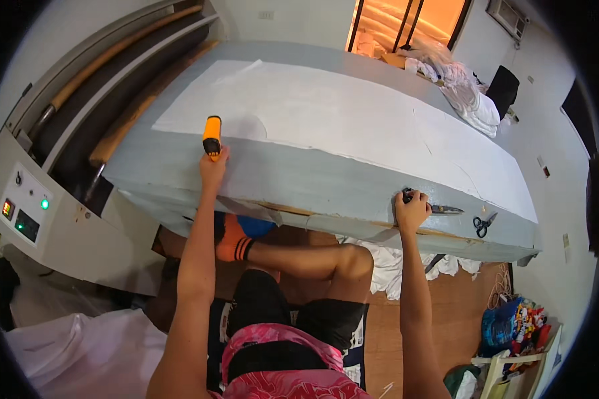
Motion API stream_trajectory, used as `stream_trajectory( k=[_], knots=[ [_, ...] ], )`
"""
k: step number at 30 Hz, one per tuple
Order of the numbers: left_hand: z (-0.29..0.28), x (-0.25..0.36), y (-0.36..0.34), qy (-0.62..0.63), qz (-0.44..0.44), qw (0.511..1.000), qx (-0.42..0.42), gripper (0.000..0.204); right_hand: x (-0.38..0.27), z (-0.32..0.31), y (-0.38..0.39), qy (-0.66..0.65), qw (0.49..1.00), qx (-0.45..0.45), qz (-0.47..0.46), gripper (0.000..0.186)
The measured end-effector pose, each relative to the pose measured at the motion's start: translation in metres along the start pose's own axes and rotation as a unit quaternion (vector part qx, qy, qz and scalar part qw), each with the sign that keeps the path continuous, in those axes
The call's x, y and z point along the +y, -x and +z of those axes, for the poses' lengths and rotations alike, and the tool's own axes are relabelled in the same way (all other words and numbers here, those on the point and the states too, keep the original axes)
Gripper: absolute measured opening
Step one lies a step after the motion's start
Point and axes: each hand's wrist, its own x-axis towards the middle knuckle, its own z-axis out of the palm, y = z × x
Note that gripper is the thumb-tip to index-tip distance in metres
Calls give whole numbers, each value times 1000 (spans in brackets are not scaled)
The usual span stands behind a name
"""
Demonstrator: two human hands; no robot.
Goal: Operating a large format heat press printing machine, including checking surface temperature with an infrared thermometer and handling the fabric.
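Near the left end of the table, my left hand is closed around the grip of a yellow-and-black infrared thermometer, which points away from me over the sheet's near edge. My right hand rests at the table's front edge, its fingers round the black handles of a large pair of scissors whose blades point right. Just beyond lies a smaller pair of black-handled scissors, untouched. A long white sheet is spread flat across the grey-covered table.
A roller machine with a lit control panel stands at the left. White fabric and clear plastic are heaped at the far right. Below are white cloth, a blue bag and a pale stool.
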Motion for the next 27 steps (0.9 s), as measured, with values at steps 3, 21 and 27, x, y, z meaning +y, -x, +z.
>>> stream_trajectory(
  k=[3, 21, 27],
  knots=[
    [4, 9, 5, 3, -28, 1000, -3, 13, 2, -1, 2, -3, 1000, 11, 0, 35],
    [2, 7, 2, -6, -11, 1000, -5, 15, 1, 2, 2, -9, 999, 40, -6, 34],
    [3, 9, 4, -11, -31, 999, 6, 15, 1, 2, 3, -11, 999, 35, -1, 33]
  ],
)
